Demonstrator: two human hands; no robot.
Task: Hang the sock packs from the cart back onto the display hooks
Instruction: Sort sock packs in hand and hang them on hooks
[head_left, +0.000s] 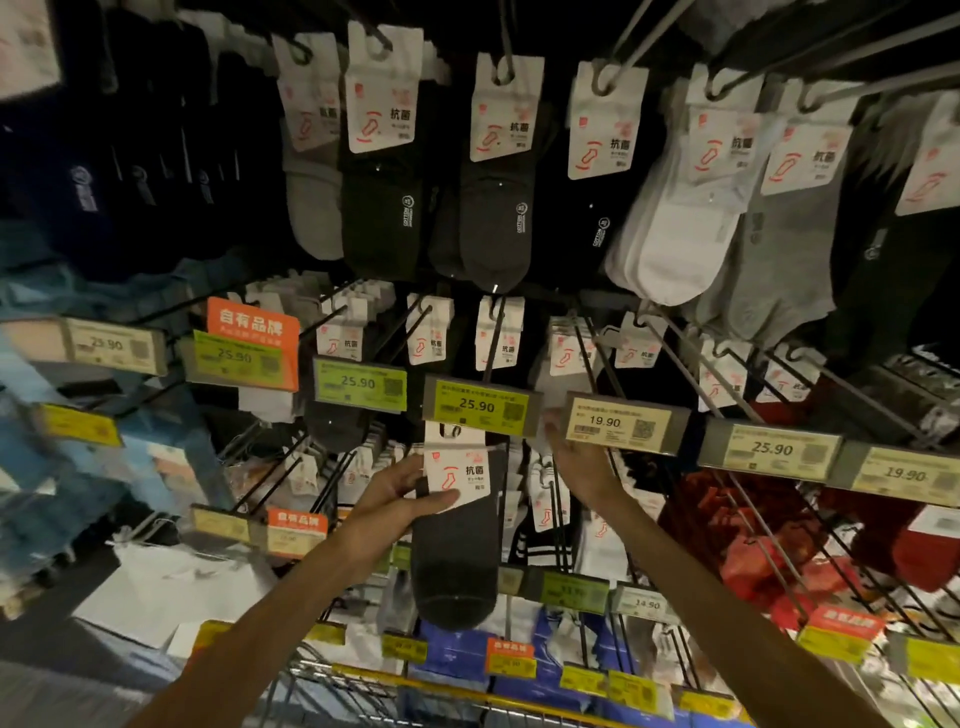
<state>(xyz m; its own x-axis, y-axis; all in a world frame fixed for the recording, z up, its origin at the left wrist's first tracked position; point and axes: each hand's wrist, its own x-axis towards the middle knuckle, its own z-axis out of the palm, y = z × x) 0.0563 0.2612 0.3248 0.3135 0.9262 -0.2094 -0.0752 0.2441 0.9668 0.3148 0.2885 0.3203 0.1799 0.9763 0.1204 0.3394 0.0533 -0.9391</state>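
Left hand (400, 499) is pinching the dark sock pack (454, 551) by its card, just under the 25.90 tag (480, 406) at the rack's middle. Right hand (574, 457) is reaching beside that tag, perhaps steadying it; I cannot tell its grip. The hanging step is under way: the card's hole needs threading onto the hook (492, 338).

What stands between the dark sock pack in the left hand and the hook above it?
The yellow 25.90 price tag sits at the front end of the hook, just over the card top of the dark sock pack that the left hand holds. Nothing else visible blocks it.
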